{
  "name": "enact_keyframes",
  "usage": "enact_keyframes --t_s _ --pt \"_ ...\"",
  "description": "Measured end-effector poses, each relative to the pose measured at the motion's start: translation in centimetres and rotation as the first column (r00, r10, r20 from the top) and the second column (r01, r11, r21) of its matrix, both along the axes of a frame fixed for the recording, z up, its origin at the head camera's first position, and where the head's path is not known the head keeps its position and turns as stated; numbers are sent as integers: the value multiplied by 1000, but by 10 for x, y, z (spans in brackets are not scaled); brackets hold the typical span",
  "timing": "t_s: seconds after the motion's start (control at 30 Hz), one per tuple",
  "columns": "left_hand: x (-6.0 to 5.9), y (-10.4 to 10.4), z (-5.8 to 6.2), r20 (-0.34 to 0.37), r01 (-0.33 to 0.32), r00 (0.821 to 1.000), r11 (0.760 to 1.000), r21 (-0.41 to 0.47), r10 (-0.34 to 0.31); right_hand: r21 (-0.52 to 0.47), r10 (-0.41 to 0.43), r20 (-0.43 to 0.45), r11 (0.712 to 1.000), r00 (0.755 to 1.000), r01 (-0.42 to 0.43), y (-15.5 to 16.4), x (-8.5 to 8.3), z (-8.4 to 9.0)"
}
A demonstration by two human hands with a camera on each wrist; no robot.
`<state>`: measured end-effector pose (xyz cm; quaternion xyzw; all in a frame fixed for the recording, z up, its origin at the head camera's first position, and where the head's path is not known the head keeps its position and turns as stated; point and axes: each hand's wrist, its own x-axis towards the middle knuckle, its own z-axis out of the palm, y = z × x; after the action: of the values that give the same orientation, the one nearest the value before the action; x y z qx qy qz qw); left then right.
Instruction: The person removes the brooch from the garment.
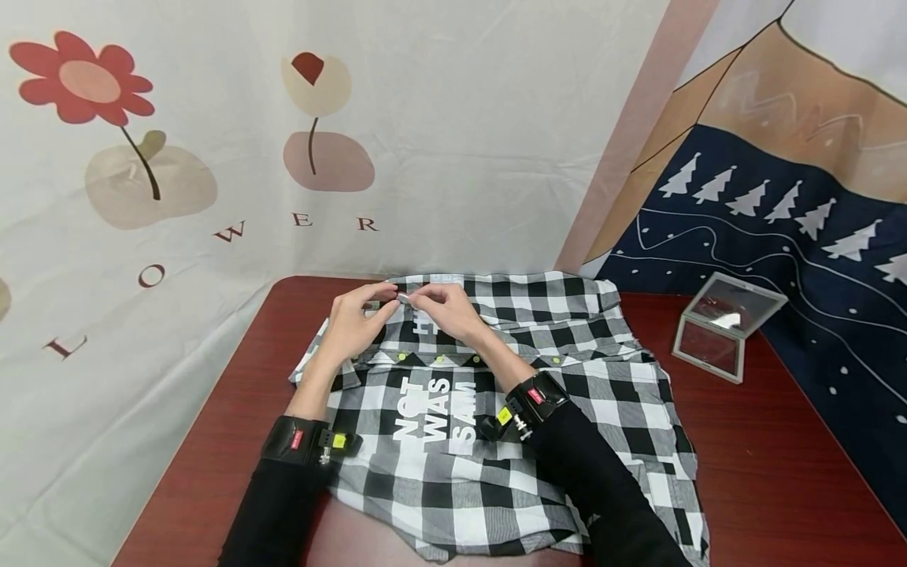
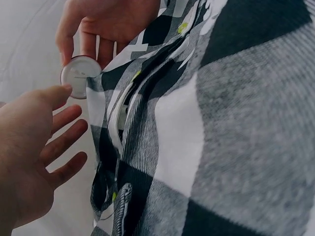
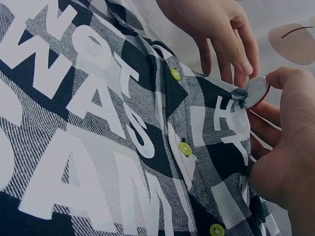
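A black-and-white plaid shirt (image 1: 553, 378) lies flat on the dark red table (image 1: 765, 472), with white lettering and yellow-green buttons (image 3: 185, 148) down its front. Both hands meet at the collar around a small round badge (image 1: 404, 298) with a pale face and a red rim (image 3: 257, 91). My right hand (image 1: 425, 299) pinches the badge against the fabric edge, thumb on top (image 3: 290, 81) and fingers behind (image 2: 81, 46). My left hand (image 1: 375, 311) touches the badge's edge with one fingertip (image 2: 63, 90). Its other fingers are spread and fairly straight.
An open hinged mirror case (image 1: 730, 327) stands on the table at the right, beyond the shirt. Printed cloth backdrops hang behind and to the right. Bare table shows left of the shirt (image 1: 234, 409) and along the right side.
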<state>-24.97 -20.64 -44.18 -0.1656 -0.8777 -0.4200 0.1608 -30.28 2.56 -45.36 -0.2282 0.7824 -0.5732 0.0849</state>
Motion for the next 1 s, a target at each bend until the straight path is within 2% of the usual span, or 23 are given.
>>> enact_keyframes --t_s 0.23,0.37,0.67,1.0 --pt "2 -9 2 87 25 996 1000 -11 -24 -10 -13 25 1000 1000 13 1 0 0" --pt "0 -10 -1 101 38 994 999 -27 -35 -16 -11 11 1000 1000 11 1 0 0" --pt "-5 -4 -9 -19 48 999 992 -116 -50 -27 -27 -25 999 999 26 1 0 -1" --pt "-4 1 -12 -73 28 997 994 -107 -36 -26 -22 -14 999 1000 21 1 1 -1"
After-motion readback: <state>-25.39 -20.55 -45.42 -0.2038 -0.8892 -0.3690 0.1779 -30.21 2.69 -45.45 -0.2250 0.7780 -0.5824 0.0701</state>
